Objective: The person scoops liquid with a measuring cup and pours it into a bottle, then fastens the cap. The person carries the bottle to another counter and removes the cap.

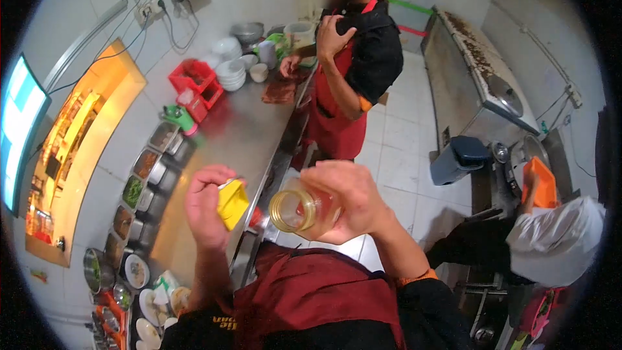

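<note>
My left hand [208, 207] is closed on a yellow lid [232, 205], held to the left of a jar and apart from it. My right hand [353, 198] is wrapped round a clear jar [293, 210]. The jar lies tilted, with its open threaded mouth facing left and toward me. Some reddish color shows through its side, but I cannot make out what is inside. Both hands are raised in front of my red apron [317, 285], near the edge of the steel counter [243, 129].
Metal food trays [148, 163] line the counter's left side, with red bins [196, 81] and white bowls [231, 74] beyond. A co-worker in a red apron [337, 126] stands ahead. Another person in a white cap [556, 240] is at right, near a grey bin [457, 161].
</note>
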The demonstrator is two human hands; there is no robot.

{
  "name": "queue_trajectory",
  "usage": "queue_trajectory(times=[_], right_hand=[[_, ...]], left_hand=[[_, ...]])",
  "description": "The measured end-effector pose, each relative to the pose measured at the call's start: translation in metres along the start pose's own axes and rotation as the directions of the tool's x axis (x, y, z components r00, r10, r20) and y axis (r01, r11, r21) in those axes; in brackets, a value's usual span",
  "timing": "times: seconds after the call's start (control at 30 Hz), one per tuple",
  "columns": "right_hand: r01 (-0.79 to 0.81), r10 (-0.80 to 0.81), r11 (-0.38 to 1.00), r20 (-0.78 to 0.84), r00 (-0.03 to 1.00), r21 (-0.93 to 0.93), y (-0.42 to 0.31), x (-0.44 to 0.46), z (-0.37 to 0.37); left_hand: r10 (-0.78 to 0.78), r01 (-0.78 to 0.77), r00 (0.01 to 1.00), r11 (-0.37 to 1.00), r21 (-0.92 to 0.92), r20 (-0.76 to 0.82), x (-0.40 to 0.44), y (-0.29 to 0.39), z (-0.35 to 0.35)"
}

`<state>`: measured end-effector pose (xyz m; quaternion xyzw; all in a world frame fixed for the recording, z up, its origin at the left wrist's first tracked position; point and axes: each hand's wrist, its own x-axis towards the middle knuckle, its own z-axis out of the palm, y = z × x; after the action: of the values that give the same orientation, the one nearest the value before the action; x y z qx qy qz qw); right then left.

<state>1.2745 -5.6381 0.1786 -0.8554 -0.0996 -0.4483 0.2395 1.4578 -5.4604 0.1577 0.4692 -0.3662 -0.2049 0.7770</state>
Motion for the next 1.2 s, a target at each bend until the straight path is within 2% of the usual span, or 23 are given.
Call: queue_trajectory(times=[0.03, 0.07, 0.13, 0.17, 0.2, 0.27, 0.3, 0.33, 0.37, 0.4, 0.47, 0.53, 0.63, 0.73, 0.8, 0.83, 0.9, 0.93, 1.0, 1.03, 1.1, 1.13, 1.2], right_hand=[[-0.003, 0.003, 1.0, -0.009, 1.0, 0.025, 0.003, -0.013, 0.011], [-0.073, 0.07, 0.996, 0.045, 0.996, 0.051, 0.007, -0.027, 0.02], [-0.149, 0.141, 0.985, 0.09, 0.986, 0.09, 0.008, -0.051, 0.034], [-0.248, 0.235, 0.966, 0.144, 0.961, 0.079, 0.007, -0.062, 0.039], [-0.345, 0.327, 0.937, 0.197, 0.924, 0.059, 0.005, -0.071, 0.04], [-0.407, 0.388, 0.912, 0.21, 0.898, 0.057, 0.004, -0.082, 0.034], [-0.459, 0.441, 0.889, 0.254, 0.861, 0.011, 0.005, -0.087, 0.029], [-0.505, 0.491, 0.862, 0.298, 0.818, -0.036, 0.006, -0.091, 0.025], [-0.502, 0.495, 0.863, 0.273, 0.825, -0.048, 0.004, -0.091, 0.02], [-0.511, 0.502, 0.859, 0.273, 0.821, -0.044, 0.004, -0.094, 0.018], [-0.519, 0.521, 0.852, 0.238, 0.82, -0.077, 0.003, -0.099, 0.014], [-0.542, 0.541, 0.837, 0.255, 0.802, -0.071, 0.0, -0.1, 0.012], [-0.537, 0.557, 0.83, 0.205, 0.805, -0.148, -0.004, -0.1, 0.012], [-0.503, 0.528, 0.847, 0.177, 0.83, -0.171, -0.004, -0.099, 0.01], [-0.528, 0.519, 0.848, 0.291, 0.804, -0.053, 0.001, -0.101, 0.005], [-0.526, 0.518, 0.849, 0.29, 0.805, -0.056, 0.003, -0.1, 0.0], [-0.572, 0.405, 0.778, 0.49, 0.772, 0.259, 0.008, -0.097, -0.009], [-0.576, 0.408, 0.776, 0.491, 0.77, 0.259, 0.009, -0.096, -0.011], [-0.602, 0.31, 0.678, 0.58, 0.754, 0.421, 0.012, -0.094, -0.016], [-0.605, 0.311, 0.676, 0.582, 0.752, 0.42, 0.017, -0.093, -0.017], [-0.496, 0.094, 0.645, 0.584, 0.807, 0.582, 0.027, -0.095, -0.016], [-0.495, 0.09, 0.646, 0.586, 0.805, 0.581, 0.029, -0.097, -0.017], [-0.489, 0.073, 0.646, 0.591, 0.804, 0.586, 0.031, -0.098, -0.021]], left_hand=[[0.135, -0.138, 0.99, 0.986, 0.094, 0.04, 0.001, -0.002, 0.008], [0.259, -0.273, 0.961, 0.945, 0.18, 0.098, 0.001, -0.006, 0.016], [0.278, -0.328, 0.936, 0.912, 0.247, 0.214, -0.002, -0.016, 0.03], [0.276, -0.314, 0.927, 0.941, 0.126, 0.253, -0.004, -0.024, 0.037], [0.265, -0.306, 0.929, 0.942, 0.136, 0.259, -0.006, -0.025, 0.041], [0.196, -0.421, 0.839, 0.824, 0.379, 0.507, -0.007, -0.028, 0.05], [0.185, -0.415, 0.837, 0.828, 0.377, 0.515, -0.007, -0.03, 0.055], [0.172, -0.47, 0.802, 0.773, 0.427, 0.572, -0.008, -0.031, 0.061], [0.15, -0.522, 0.766, 0.712, 0.469, 0.624, -0.009, -0.033, 0.065], [0.14, -0.516, 0.767, 0.716, 0.471, 0.626, -0.009, -0.037, 0.068], [0.218, -0.706, 0.62, 0.574, 0.415, 0.754, -0.008, -0.045, 0.073], [0.214, -0.696, 0.636, 0.575, 0.431, 0.742, -0.011, -0.047, 0.08], [0.221, -0.726, 0.636, 0.497, 0.476, 0.739, -0.012, -0.047, 0.084], [0.166, -0.715, 0.648, 0.47, 0.518, 0.743, -0.012, -0.043, 0.088], [0.129, -0.738, 0.59, 0.485, 0.469, 0.797, -0.011, -0.036, 0.09], [0.132, -0.74, 0.589, 0.484, 0.467, 0.797, -0.011, -0.034, 0.09], [0.138, -0.775, 0.424, 0.566, 0.28, 0.895, -0.011, -0.029, 0.087], [0.137, -0.774, 0.424, 0.569, 0.28, 0.895, -0.009, -0.026, 0.09], [0.233, -0.82, 0.258, 0.566, 0.085, 0.938, -0.001, -0.019, 0.098], [0.233, -0.818, 0.26, 0.569, 0.086, 0.937, 0.002, -0.017, 0.101], [0.285, -0.863, 0.086, 0.499, -0.071, 0.955, 0.004, -0.015, 0.109], [0.286, -0.865, 0.089, 0.496, -0.069, 0.954, 0.006, -0.016, 0.112], [0.358, -0.88, 0.019, 0.448, -0.154, 0.933, 0.009, -0.019, 0.116]])
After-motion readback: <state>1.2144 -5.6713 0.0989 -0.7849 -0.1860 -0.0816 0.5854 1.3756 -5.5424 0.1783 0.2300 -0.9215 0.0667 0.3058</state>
